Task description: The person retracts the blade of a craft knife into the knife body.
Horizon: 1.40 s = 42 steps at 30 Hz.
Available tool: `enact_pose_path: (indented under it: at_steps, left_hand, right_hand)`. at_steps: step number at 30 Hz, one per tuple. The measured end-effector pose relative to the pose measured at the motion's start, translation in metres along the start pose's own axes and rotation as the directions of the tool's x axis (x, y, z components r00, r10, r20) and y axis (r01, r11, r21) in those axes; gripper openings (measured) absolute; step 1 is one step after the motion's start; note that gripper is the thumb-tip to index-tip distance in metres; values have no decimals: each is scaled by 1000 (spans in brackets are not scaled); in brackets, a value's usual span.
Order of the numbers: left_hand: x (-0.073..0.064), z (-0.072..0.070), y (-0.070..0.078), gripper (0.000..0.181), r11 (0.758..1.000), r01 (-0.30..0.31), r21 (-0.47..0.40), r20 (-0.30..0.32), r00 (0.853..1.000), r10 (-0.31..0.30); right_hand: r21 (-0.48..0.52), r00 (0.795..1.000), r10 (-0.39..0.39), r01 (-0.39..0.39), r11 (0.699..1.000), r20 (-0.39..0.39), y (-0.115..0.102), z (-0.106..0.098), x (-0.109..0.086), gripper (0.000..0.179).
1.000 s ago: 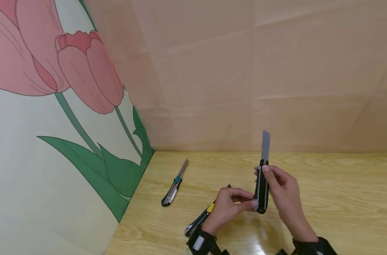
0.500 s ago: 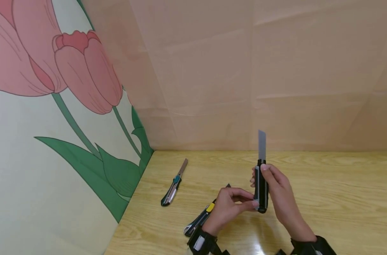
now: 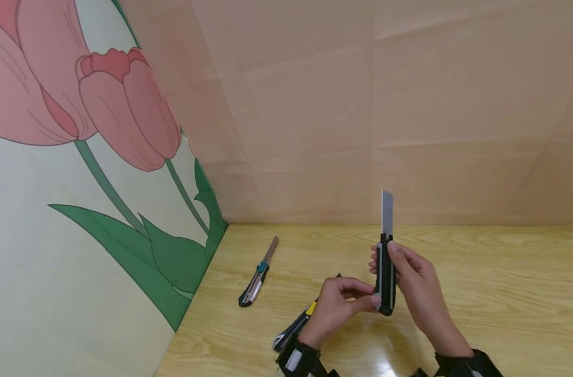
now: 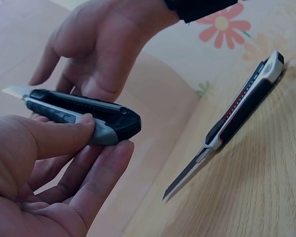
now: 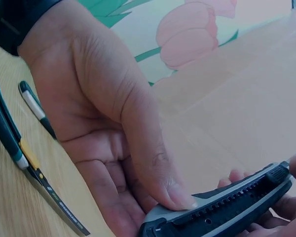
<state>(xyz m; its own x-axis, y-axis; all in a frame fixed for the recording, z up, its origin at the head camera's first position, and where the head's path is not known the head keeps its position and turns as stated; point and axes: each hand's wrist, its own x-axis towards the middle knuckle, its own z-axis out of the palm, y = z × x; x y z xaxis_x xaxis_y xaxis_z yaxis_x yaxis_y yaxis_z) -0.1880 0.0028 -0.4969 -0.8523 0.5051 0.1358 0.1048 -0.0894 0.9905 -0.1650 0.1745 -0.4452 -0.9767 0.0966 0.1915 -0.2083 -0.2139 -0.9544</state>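
Note:
A black and grey utility knife [image 3: 385, 283] stands nearly upright above the table, its wide blade [image 3: 387, 212] extended and pointing up. My left hand [image 3: 331, 309] pinches the lower end of the handle between thumb and fingers. Higher up, my right hand [image 3: 423, 298] grips the handle, thumb near the blade end and fingers behind it. In the left wrist view the left thumb [image 4: 71, 136] presses the grey side of the handle. The right wrist view shows the handle's toothed slot and a slider [image 5: 277, 174], with right-hand fingers beside it.
On the wooden table [image 3: 513, 293], a knife with a yellow slider [image 3: 311, 308] lies partly behind my left hand. Farther left is a knife with a teal slider [image 3: 262, 265], blade out. Another, white and black knife [image 4: 249, 101] lies with exposed blade in the left wrist view.
The held knife has shifted slightly left and stands a little straighter, with my right hand moving along with it. My left hand keeps its pinch on the lower end.

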Motion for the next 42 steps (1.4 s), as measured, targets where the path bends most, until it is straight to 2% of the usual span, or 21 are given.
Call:
enact_pose_path:
  at_steps: [7, 12, 19, 23, 27, 32, 42]
  left_hand:
    - [1, -2, -2, 23, 1000, 6, -8, 9, 1000, -6]
    - [1, -3, -2, 23, 1000, -9, 18, 4, 1000, 9]
    - [0, 1, 1, 22, 999, -23, 25, 17, 1000, 22]
    - [0, 3, 4, 22, 1000, -18, 0, 29, 999, 18]
    - [0, 2, 3, 22, 1000, -4, -21, 15, 1000, 5]
    - [0, 2, 0, 22, 1000, 13, -18, 11, 1000, -13]
    - [-1, 0, 1, 24, 998, 21, -52, 25, 999, -20]
  right_hand:
    - [-151, 998, 26, -34, 988, -55, 0, -2, -1, 46]
    - [-187, 994, 28, -49, 981, -109, 1, -1, 0, 46]
    - [-302, 986, -29, -21, 953, -162, -1, 1, 1, 45]
    - [-237, 982, -62, 19, 971, -176, -2, 3, 1, 40]
    - [-202, 984, -77, 43, 978, -162, -4, 5, 1, 39]
    - [-211, 988, -64, 32, 977, -144, -3, 4, 0, 41]
    - [-309, 991, -92, 58, 949, -97, -4, 4, -1, 40]
